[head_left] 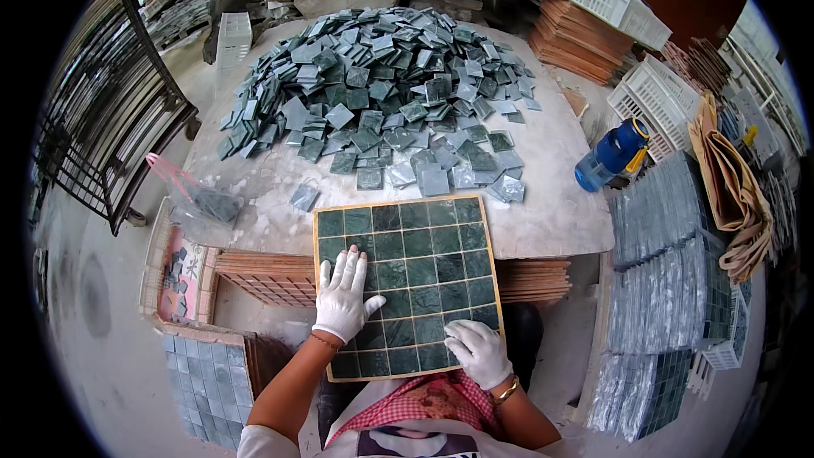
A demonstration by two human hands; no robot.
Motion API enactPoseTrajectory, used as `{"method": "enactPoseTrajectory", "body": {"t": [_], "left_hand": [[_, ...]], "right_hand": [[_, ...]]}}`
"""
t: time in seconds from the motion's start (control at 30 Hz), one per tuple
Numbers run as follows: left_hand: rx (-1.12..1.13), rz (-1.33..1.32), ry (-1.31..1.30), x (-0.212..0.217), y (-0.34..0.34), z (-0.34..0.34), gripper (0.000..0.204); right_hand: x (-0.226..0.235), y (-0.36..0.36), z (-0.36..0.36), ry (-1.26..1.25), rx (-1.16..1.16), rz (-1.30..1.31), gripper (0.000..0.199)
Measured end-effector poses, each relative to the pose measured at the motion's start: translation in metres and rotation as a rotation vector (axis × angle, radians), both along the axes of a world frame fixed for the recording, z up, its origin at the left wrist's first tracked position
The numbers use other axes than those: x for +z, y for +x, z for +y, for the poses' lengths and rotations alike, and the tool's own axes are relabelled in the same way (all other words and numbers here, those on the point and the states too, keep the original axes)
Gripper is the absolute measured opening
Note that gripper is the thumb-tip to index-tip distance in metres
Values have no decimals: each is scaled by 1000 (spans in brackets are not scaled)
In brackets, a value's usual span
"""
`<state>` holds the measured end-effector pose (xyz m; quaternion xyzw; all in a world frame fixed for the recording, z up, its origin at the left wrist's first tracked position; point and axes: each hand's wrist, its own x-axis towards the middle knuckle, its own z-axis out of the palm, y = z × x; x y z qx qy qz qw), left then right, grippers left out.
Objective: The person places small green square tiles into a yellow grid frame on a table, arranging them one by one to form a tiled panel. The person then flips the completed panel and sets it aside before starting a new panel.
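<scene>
A square frame (493, 276) with a thin light wooden rim rests before me, its far edge over the near edge of the worktable. Rows of dark green stone tiles (421, 242) fill it, with pale lines between them. My left hand (342, 290), in a white glove, lies flat on the left part of the tiles, fingers apart. At the lower right of the frame, my gloved right hand (481, 354) has its fingers curled in against the tiles. Whatever those fingers may hold is hidden.
Loose green-grey tiles (373, 76) are heaped on the pale worktable (560, 220). A blue bottle (606, 157) stands right, beside stacked tile sheets (657, 229). Brown grid trays (263, 276) sit below the table edge. White crates (653, 102) are at far right, a black metal rack (114, 102) left.
</scene>
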<state>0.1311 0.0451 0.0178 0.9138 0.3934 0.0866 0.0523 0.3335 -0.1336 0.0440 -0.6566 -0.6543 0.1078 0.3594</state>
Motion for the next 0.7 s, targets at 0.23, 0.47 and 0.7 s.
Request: {"method": "enactPoseTrajectory", "body": {"t": [0.23,0.47,0.7], "left_hand": [[-124,52,-7,7,-17,3,72],[112,-284,-100,-2,-54,-17,53],[308,-489,-357,-30,-66,-38,72]], "right_hand": [[-10,-67,24,-314,143,-400,85],[-40,-111,21,-48,617,-49,75],[-26,-18,145,-221,214,-501,74]]}}
